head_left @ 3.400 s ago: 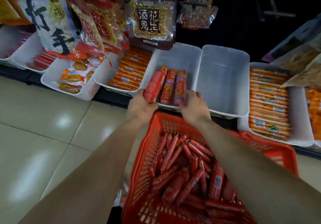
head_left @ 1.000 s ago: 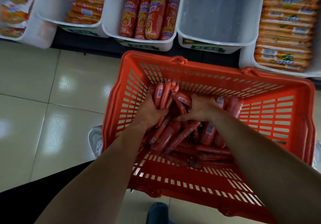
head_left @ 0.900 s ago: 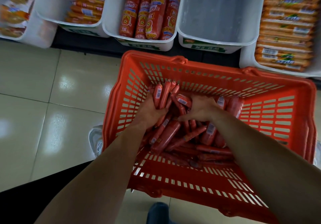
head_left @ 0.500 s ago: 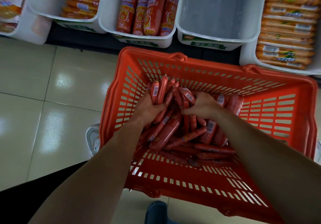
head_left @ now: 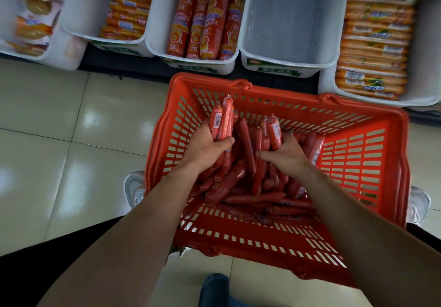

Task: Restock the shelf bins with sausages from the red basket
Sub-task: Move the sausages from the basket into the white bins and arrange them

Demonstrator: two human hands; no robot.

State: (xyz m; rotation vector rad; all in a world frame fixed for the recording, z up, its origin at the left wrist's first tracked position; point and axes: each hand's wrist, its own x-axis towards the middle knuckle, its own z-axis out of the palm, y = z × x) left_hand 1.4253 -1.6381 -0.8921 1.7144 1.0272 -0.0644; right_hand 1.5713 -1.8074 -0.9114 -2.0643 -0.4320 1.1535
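Note:
The red basket (head_left: 358, 154) stands on the floor below the shelf, with a heap of thin red sausages (head_left: 241, 180) in its left half. Both of my hands are inside it. My left hand (head_left: 205, 147) grips a small bunch of thin sausages (head_left: 223, 120) that stick up toward the shelf. My right hand (head_left: 284, 154) is closed on another few sausages (head_left: 273, 131), thumb spread to the left. Above, a white bin (head_left: 155, 42) holds several thick red sausages (head_left: 205, 23). The white bin (head_left: 286, 20) to its right has nothing in it.
Left of the thick sausages, a bin holds orange sausage packs (head_left: 126, 11). A bin of orange packs (head_left: 374, 42) stands at far right, and snack bags (head_left: 31, 18) fill a bin at far left. Pale tiled floor (head_left: 71, 154) lies left of the basket. White shoes (head_left: 133, 188) flank it.
Both hands left the shelf bin and went down into the basket. In the last second they have gathered thin sausages and lifted the bunches a little above the heap.

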